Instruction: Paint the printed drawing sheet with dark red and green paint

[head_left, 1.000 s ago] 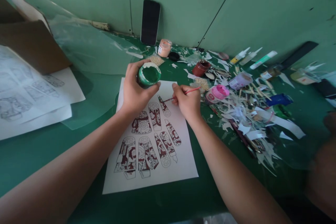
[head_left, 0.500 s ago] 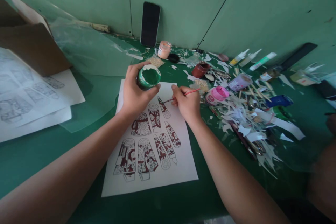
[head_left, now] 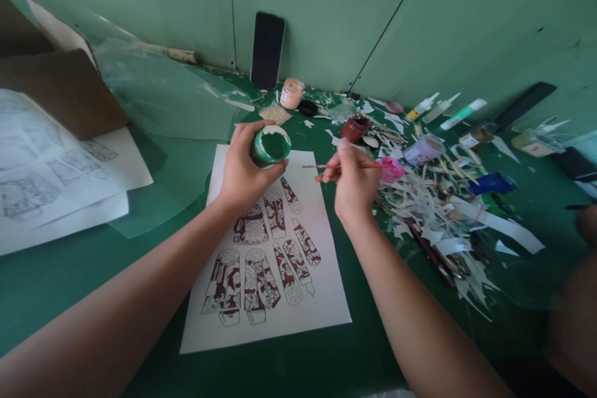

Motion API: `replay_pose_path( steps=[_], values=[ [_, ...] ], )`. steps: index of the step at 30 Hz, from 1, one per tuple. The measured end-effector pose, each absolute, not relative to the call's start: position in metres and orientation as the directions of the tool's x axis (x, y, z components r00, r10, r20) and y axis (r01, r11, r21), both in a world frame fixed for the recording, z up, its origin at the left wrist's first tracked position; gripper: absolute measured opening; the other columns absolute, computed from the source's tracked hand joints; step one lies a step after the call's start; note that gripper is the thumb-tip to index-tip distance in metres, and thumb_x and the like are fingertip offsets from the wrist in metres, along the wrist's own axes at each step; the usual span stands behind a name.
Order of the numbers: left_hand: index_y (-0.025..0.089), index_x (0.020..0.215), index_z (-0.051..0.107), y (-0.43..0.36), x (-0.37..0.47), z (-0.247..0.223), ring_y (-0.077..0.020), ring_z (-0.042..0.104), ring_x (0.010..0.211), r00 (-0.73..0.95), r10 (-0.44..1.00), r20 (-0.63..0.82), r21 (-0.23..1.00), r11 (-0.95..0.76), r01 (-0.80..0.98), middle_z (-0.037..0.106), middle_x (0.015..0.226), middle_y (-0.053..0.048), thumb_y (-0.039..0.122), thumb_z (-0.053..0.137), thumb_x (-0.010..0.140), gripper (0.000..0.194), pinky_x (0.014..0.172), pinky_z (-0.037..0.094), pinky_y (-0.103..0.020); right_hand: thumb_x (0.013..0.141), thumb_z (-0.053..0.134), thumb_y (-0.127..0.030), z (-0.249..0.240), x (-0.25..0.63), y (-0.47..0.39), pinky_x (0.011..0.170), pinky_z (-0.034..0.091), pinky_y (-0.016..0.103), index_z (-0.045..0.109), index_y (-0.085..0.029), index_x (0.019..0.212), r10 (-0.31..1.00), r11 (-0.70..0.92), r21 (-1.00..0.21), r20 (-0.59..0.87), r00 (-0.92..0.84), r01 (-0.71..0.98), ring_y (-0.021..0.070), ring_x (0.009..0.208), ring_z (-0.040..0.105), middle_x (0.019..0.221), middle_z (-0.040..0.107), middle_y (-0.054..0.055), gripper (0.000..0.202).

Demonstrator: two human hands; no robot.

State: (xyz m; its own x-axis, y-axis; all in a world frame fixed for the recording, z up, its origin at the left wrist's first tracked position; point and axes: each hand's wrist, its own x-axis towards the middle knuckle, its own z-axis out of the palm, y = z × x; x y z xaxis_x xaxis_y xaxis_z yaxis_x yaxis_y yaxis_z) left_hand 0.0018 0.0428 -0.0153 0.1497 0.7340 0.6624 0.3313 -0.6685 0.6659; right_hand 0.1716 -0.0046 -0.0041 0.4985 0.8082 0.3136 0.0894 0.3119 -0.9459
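Observation:
My left hand (head_left: 245, 168) is wrapped round an open jar of green paint (head_left: 272, 145), tilted a little, over the top of a white sheet (head_left: 321, 298). Printed shapes on that sheet (head_left: 254, 224) are partly coloured dark red. A thin red paintbrush (head_left: 321, 166) is pinched in my right hand (head_left: 357, 183), its tip pointing left above the sheet's upper right, short of the jar and off the paper.
A phone (head_left: 267, 50) leans on the wall. Open jars of peach (head_left: 291, 94), dark red (head_left: 355, 128), pink (head_left: 392, 170) and purple paint (head_left: 423, 150) stand behind and right, among paper scraps (head_left: 420, 199). A cardboard box (head_left: 69, 87) and printed sheets (head_left: 60, 199) lie left. Another person's hand (head_left: 586, 224) shows far right.
My right hand has lifted the brush away from the printed shape and moved right. My left hand still holds the green jar, now slightly lower and further right in view.

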Motion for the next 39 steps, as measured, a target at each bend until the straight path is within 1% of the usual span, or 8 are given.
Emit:
replay_pose_path(
  steps=[3, 6, 12, 17, 22, 27, 31, 39],
  values=[
    [0.018, 0.119, 0.060, 0.039, 0.003, -0.013, -0.0251, 0.062, 0.110, 0.221, 0.692, 0.687, 0.613, -0.715, 0.335, 0.062, 0.117, -0.008, 0.010, 0.073, 0.067, 0.055, 0.097, 0.054, -0.040, 0.085, 0.060, -0.052, 0.010, 0.171, -0.012, 0.042, 0.048, 0.023, 0.052, -0.023, 0.059, 0.750, 0.437, -0.896, 0.410, 0.519, 0.077, 0.0066, 0.036, 0.048, 0.046, 0.049, -0.007, 0.040],
    [0.017, 0.120, 0.059, 0.035, 0.005, -0.011, -0.0231, 0.061, 0.110, 0.297, 0.657, 0.693, 0.581, -0.753, 0.309, 0.060, 0.116, -0.009, 0.008, 0.071, 0.068, 0.055, 0.095, 0.054, -0.037, 0.085, 0.065, -0.047, 0.017, 0.166, -0.020, 0.042, 0.049, 0.022, 0.053, -0.022, 0.059, 0.731, 0.504, -0.855, 0.499, 0.465, 0.124, 0.0067, 0.037, 0.050, 0.046, 0.051, -0.007, 0.038],
    [0.020, 0.122, 0.057, 0.031, 0.005, -0.010, -0.0214, 0.061, 0.110, 0.407, 0.601, 0.688, 0.541, -0.798, 0.265, 0.060, 0.116, -0.007, 0.004, 0.070, 0.067, 0.059, 0.093, 0.055, -0.034, 0.086, 0.066, -0.044, 0.013, 0.157, -0.024, 0.044, 0.047, 0.021, 0.056, -0.021, 0.060, 0.782, 0.457, -0.855, 0.518, 0.346, 0.246, 0.0070, 0.042, 0.056, 0.049, 0.059, -0.006, 0.036],
    [0.020, 0.124, 0.057, 0.030, 0.004, -0.010, -0.0218, 0.061, 0.111, 0.413, 0.608, 0.677, 0.552, -0.792, 0.262, 0.059, 0.117, -0.007, 0.004, 0.070, 0.067, 0.060, 0.092, 0.055, -0.033, 0.087, 0.064, -0.045, 0.012, 0.162, -0.021, 0.043, 0.047, 0.021, 0.056, -0.021, 0.061, 0.773, 0.449, -0.869, 0.495, 0.398, 0.207, 0.0069, 0.040, 0.055, 0.047, 0.056, -0.007, 0.036],
    [0.020, 0.122, 0.057, 0.029, 0.004, -0.009, -0.0224, 0.061, 0.111, 0.419, 0.602, 0.680, 0.539, -0.798, 0.270, 0.060, 0.116, -0.007, 0.007, 0.071, 0.068, 0.057, 0.092, 0.056, -0.034, 0.086, 0.066, -0.046, 0.011, 0.164, -0.020, 0.043, 0.048, 0.020, 0.055, -0.021, 0.059, 0.798, 0.443, -0.862, 0.504, 0.329, 0.246, 0.0070, 0.042, 0.056, 0.048, 0.056, -0.006, 0.038],
    [0.020, 0.122, 0.058, 0.030, 0.004, -0.008, -0.0225, 0.062, 0.110, 0.423, 0.597, 0.681, 0.531, -0.801, 0.276, 0.060, 0.116, -0.007, 0.010, 0.071, 0.069, 0.055, 0.094, 0.056, -0.036, 0.084, 0.064, -0.051, 0.007, 0.167, -0.014, 0.039, 0.047, 0.021, 0.053, -0.023, 0.058, 0.802, 0.440, -0.896, 0.424, 0.421, 0.062, 0.0066, 0.036, 0.051, 0.045, 0.053, -0.007, 0.040],
    [0.020, 0.122, 0.058, 0.028, 0.003, -0.008, -0.0228, 0.062, 0.111, 0.423, 0.593, 0.686, 0.537, -0.804, 0.256, 0.060, 0.116, -0.008, 0.013, 0.070, 0.070, 0.054, 0.095, 0.055, -0.037, 0.081, 0.064, -0.052, 0.002, 0.170, -0.008, 0.037, 0.045, 0.021, 0.052, -0.023, 0.056, 0.841, 0.403, -0.912, 0.338, 0.423, -0.072, 0.0060, 0.031, 0.045, 0.041, 0.051, -0.008, 0.040],
    [0.019, 0.120, 0.059, 0.011, 0.000, -0.009, -0.0226, 0.062, 0.108, 0.365, 0.597, 0.715, 0.564, -0.800, 0.204, 0.061, 0.114, -0.008, 0.016, 0.071, 0.071, 0.051, 0.094, 0.055, -0.040, 0.079, 0.066, -0.052, 0.007, 0.164, -0.036, 0.038, 0.045, 0.021, 0.054, -0.021, 0.053, 0.815, 0.488, -0.872, 0.444, 0.373, -0.028, 0.0070, 0.033, 0.050, 0.041, 0.052, -0.007, 0.042]
  ],
)
